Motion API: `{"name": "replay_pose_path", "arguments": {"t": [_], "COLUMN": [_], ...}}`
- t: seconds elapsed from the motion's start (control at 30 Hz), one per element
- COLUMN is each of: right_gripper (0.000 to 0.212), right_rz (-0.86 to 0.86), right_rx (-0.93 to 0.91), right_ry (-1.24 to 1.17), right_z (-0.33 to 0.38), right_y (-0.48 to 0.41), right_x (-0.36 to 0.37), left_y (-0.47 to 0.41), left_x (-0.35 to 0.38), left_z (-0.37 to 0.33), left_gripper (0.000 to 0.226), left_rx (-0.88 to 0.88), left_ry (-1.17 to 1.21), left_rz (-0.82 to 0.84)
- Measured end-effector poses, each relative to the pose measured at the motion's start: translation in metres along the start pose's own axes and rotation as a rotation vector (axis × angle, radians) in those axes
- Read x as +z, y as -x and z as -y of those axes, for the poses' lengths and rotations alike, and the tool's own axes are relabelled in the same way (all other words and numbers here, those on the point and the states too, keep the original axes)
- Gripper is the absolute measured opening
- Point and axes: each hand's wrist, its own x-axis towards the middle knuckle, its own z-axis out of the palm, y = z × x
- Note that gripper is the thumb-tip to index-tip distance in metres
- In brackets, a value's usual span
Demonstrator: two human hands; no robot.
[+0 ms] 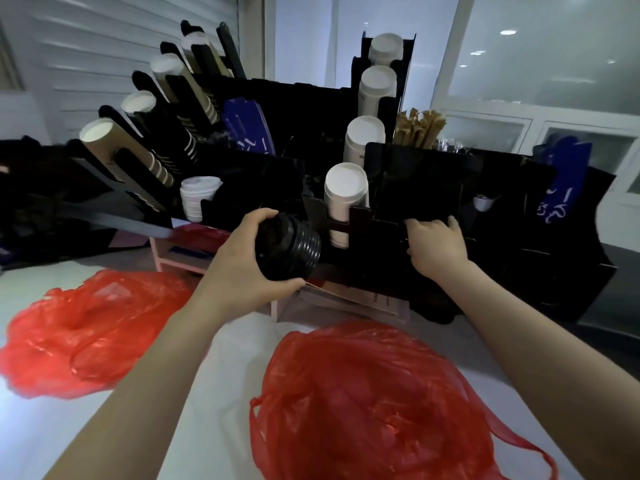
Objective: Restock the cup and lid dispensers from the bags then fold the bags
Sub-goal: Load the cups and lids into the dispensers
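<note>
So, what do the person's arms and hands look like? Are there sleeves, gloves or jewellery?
The left forearm and right forearm are bare, with no sleeve in view. The left hand and right hand wear no gloves; no ring, watch or bracelet shows.

Left hand: raised, fingers and thumb wrapped round a stack of lids.
Right hand: reaching forward, fingers hooked over a dispenser edge, thumb up.
Arms: bare, both outstretched, apart.

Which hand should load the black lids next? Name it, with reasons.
Left. The left hand grips the black lids beside the dispenser; the right hand holds no lids and rests against the dispenser front.
</note>
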Motion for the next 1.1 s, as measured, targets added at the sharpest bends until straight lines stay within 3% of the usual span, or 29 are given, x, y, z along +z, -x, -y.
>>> {"name": "replay_pose_path", "arguments": {"t": [0.23,0.43,0.77,0.9,1.0,1.1], "right_gripper": [0.04,0.044,0.011,0.008,0.017,0.021], "right_rz": [0.019,-0.043,0.011,0.021,-0.097,-0.372], "right_rx": [-0.066,-0.125,-0.085,-0.068,-0.073,-0.076], "right_ry": [0.204,0.225,0.222,0.177,0.085,-0.132], "right_z": [0.004,-0.001,0.002,0.001,0.001,-0.007], "right_y": [0.006,0.011,0.014,0.013,0.023,0.042], "right_x": [0.012,0.018,0.011,0.005,0.006,0.01], "left_y": [0.007,0.007,0.007,0.004,0.002,0.0], "left_x": [0.007,0.011,0.014,0.016,0.019,0.023], "left_z": [0.004,0.003,0.004,0.001,-0.004,-0.013], "left_gripper": [0.093,0.093,0.092,0.093,0.093,0.092], "left_rx": [-0.029,-0.025,-0.034,-0.029,-0.012,0.024], "left_ry": [-0.035,-0.04,-0.053,-0.042,-0.04,-0.024], "left_rz": [0.046,0.072,0.1,0.102,0.115,0.121]}}
